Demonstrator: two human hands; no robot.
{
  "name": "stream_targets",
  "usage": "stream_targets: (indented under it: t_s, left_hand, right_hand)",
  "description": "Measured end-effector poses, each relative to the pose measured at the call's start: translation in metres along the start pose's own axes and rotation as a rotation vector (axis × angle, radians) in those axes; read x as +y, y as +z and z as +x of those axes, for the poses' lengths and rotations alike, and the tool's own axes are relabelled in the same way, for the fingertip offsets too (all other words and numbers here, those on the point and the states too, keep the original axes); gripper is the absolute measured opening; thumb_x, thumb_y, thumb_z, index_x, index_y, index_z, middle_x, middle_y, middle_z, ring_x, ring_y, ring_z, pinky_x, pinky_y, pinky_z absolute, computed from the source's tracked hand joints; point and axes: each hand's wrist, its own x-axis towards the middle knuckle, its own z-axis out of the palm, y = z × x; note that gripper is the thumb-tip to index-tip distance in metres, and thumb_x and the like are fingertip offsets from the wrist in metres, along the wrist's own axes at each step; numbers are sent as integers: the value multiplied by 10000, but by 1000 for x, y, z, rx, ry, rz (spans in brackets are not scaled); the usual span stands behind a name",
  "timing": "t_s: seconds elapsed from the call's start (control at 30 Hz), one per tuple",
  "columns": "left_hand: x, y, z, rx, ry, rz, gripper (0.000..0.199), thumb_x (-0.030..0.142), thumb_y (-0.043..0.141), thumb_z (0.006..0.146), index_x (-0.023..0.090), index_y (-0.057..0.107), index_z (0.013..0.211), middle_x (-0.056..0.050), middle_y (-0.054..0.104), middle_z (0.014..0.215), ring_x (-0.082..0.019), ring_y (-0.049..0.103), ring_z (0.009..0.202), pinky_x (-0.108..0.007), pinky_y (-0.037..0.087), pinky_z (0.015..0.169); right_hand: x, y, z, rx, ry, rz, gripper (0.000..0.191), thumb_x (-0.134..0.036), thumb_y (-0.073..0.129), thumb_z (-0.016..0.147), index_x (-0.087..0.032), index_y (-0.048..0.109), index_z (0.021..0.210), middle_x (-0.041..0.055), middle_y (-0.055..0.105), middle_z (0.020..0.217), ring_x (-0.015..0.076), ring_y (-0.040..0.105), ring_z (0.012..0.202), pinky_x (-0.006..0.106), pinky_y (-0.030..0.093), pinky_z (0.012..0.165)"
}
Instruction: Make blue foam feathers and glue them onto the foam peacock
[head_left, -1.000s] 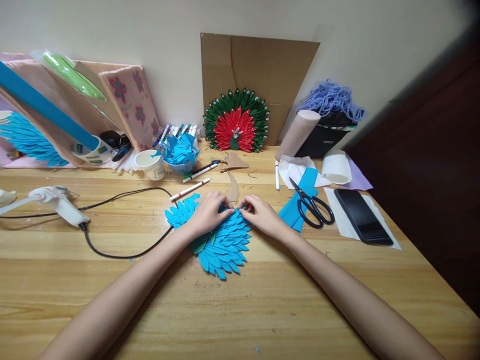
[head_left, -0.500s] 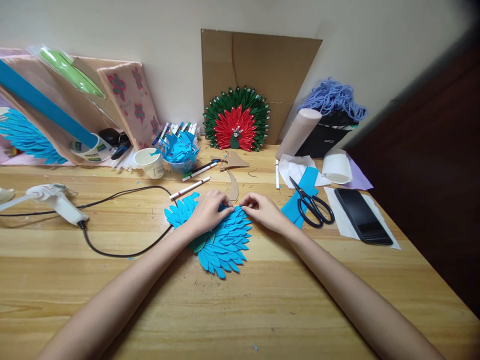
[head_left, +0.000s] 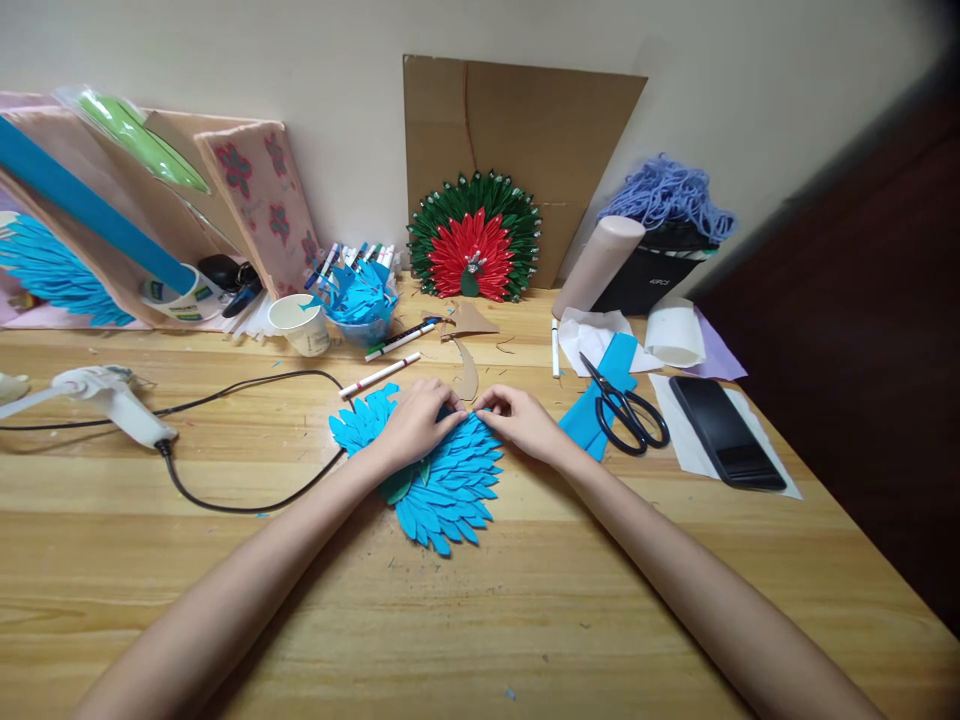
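Observation:
A fan of layered blue paper feathers (head_left: 446, 500) lies flat on the wooden table, with a bit of green showing under my left wrist. My left hand (head_left: 421, 418) rests on its upper part, thumb and fingers pinched together at the top edge. My right hand (head_left: 517, 418) comes from the other side, its fingertips closed on the same top edge, almost touching the left ones. The small piece between the fingertips is too hidden to tell apart from the feathers. Black-handled scissors (head_left: 626, 410) lie right of my right hand on blue paper strips (head_left: 592, 425).
A white glue gun (head_left: 112, 400) with a black cord sits at left. Behind the hands are a paper cup (head_left: 298, 325), a bowl of blue pieces (head_left: 358, 310), markers (head_left: 380, 375) and a green-red peacock (head_left: 474, 245) against cardboard. A phone (head_left: 726, 432) lies at right.
My right hand has shifted slightly left, bringing its fingertips closer to the left hand's. The left hand and the blue feathers stay in place.

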Motion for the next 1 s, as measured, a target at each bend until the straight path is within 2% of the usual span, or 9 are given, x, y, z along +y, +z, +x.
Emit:
stream_targets:
  t_s: [0.73,0.83,1.0]
  left_hand:
    - [2,-2,-1,25,2,-7,174,349,512,800,188,576,814,-45,558,846,-203,482,851,-324,381,740]
    - [3,-3,-2,33,31,9,169,348,515,799,193,579,824,-43,552,845,-202,476,850,-324,380,740]
    - [4,-2,-3,31,38,25,162,339,514,799,191,581,811,-46,548,834,-205,474,849,-323,381,735]
  right_hand:
    - [0,1,1,50,-20,-51,112,-217,522,739,-158,596,799,-5,559,688,116,480,630,224,378,571]
    - [0,-3,0,38,-59,-55,102,-218,527,751,-162,594,804,1,556,730,114,484,646,225,388,584]
    - [-6,-13,-3,-60,-202,-175,89,-195,530,777,-178,605,822,15,518,812,114,498,683,233,409,623]
